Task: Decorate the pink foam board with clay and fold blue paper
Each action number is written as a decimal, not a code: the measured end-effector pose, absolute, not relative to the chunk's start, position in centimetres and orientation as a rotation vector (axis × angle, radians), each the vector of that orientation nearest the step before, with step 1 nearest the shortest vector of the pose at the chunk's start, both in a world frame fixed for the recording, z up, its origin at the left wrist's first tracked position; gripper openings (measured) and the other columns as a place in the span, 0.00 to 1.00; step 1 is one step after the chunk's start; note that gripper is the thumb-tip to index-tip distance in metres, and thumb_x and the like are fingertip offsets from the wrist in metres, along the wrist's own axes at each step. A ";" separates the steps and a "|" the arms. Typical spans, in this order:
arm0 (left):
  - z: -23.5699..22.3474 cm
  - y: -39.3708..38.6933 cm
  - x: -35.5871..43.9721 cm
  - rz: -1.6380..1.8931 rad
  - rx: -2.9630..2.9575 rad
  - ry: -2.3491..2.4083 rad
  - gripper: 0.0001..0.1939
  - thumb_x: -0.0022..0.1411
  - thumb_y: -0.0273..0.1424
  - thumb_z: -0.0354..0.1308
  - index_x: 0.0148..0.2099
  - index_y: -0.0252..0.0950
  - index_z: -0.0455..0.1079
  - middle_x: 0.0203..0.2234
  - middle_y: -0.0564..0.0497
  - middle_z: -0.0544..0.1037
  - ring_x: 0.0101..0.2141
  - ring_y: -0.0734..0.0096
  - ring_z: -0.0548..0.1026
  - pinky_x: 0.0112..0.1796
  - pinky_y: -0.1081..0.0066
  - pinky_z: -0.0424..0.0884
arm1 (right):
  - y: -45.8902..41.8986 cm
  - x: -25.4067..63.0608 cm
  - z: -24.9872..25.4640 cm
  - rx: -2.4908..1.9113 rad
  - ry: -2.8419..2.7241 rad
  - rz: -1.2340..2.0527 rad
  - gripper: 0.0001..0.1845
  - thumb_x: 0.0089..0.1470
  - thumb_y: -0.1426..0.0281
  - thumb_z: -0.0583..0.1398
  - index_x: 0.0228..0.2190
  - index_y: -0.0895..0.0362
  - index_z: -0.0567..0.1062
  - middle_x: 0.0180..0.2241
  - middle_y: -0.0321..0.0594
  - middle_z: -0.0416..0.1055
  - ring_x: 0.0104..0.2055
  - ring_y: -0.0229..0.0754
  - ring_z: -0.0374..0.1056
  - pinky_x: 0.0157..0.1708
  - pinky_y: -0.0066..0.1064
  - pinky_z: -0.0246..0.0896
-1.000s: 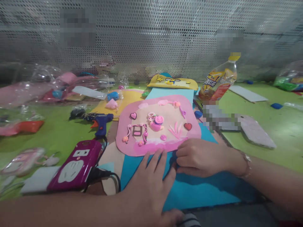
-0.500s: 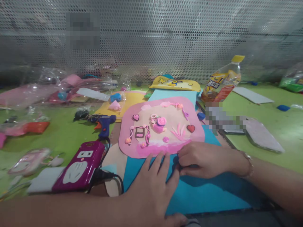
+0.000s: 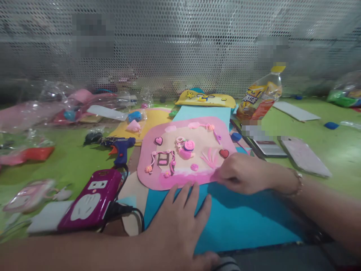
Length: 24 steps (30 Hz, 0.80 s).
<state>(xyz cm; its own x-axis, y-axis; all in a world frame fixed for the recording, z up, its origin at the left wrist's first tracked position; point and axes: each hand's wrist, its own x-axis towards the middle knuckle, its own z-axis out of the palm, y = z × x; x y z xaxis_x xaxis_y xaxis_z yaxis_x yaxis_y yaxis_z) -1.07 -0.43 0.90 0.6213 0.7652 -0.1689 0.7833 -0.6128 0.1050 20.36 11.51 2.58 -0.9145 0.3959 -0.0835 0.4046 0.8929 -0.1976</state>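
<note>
A pink-bordered craft panel (image 3: 143, 158) lies on a blue sheet (image 3: 239, 222). It carries a clay snail (image 3: 186, 147), a pink heart (image 3: 158, 140), a red heart (image 3: 224, 153) and a pink plant shape (image 3: 209, 158). Along its lower part runs a smeared pink clay band (image 3: 180, 180). My left hand (image 3: 180, 216) rests with spread fingers on the blue sheet, fingertips at the panel's near edge. My right hand (image 3: 242, 173) is closed at the panel's lower right corner, over the end of the pink band; whatever its fingers pinch is hidden.
Left of the panel are a blue glue gun (image 3: 122, 148) and a purple power bank (image 3: 91, 199) with cables. To the right stand a snack-filled bottle (image 3: 259, 98) and two phones, one a pale phone (image 3: 306, 156). A yellow pouch (image 3: 205, 101) lies behind, before a perforated metal screen (image 3: 180, 45).
My right hand has moved forward from the blue sheet onto the panel's lower right corner. My left hand stays spread in nearly the same place. The view has shifted slightly.
</note>
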 end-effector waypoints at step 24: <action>1.2 -0.7 -0.9 -0.199 2.638 1.315 0.41 0.60 0.58 0.41 0.67 0.41 0.48 0.64 0.36 0.49 0.60 0.40 0.51 0.55 0.40 0.49 | 16.8 24.8 3.6 1.842 2.278 0.213 0.14 0.53 0.65 0.53 0.26 0.62 0.72 0.29 0.53 0.72 0.31 0.50 0.68 0.22 0.32 0.47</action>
<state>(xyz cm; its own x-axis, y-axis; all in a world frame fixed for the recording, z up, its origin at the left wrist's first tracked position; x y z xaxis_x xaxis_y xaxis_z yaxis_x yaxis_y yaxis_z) -0.94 -0.66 1.18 0.5983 0.7754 -0.2020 0.8005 -0.5897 0.1071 24.78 16.81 3.61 -0.2011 0.9773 -0.0671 0.9479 0.2114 0.2385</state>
